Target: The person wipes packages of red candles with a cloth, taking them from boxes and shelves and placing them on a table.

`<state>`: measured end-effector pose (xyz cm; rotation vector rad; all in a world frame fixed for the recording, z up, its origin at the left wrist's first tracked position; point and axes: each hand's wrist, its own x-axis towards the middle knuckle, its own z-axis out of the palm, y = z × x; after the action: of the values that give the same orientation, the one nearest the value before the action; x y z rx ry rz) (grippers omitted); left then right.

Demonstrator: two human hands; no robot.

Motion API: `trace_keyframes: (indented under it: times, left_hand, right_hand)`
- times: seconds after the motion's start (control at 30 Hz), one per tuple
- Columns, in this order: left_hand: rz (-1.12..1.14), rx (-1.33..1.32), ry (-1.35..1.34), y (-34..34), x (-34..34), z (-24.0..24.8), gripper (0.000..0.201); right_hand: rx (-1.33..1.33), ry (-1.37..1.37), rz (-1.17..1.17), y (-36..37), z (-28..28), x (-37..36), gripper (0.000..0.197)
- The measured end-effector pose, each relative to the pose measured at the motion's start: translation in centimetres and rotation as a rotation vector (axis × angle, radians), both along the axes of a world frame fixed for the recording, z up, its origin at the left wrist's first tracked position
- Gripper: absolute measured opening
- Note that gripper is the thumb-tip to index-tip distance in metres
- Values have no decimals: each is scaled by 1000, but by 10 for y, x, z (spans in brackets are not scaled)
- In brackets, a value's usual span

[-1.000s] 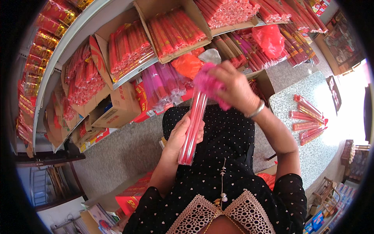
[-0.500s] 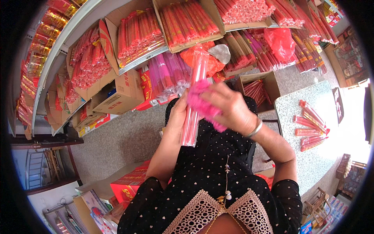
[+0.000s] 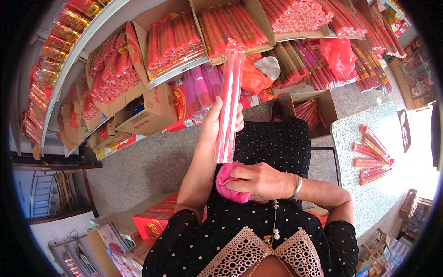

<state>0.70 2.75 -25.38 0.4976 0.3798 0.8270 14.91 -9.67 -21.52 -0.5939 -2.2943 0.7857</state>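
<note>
My left hand [image 3: 213, 123] is closed around a long, clear-wrapped pack of red sticks [image 3: 227, 127], held upright in front of my lap; whether they are candles or incense cannot be told. Its fingertips show at the pack's right edge. A fluffy bright pink cloth [image 3: 227, 185] is bunched in my right hand [image 3: 270, 182], whose fingers press into it. Cloth and right hand are just below the pack's lower end, over my black dotted dress.
Shelves ahead hold open cardboard boxes [image 3: 210, 59] of similar red packs. An orange-red plastic bag [image 3: 253, 79] lies behind the held pack. On the right, a speckled table [image 3: 353, 127] bears several fanned red packs [image 3: 373, 154]. A cardboard box [image 3: 326, 104] stands beside it.
My right hand has drawn the pink cloth down off the pack's middle to just below its lower end. The left hand still holds the pack, its fingers now showing at the right edge.
</note>
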Motion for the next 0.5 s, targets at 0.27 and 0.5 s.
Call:
trace_keyframes:
  times: [0.27, 0.5]
  left_hand:
    - [-48, 83, -147, 4, -7, 27, 60]
    - [-45, 148, -63, -2, -9, 27, 58]
  right_hand:
    - [-52, -4, -108, 3, -8, 16, 43]
    - [-33, 23, -347, 3, 13, 43, 47]
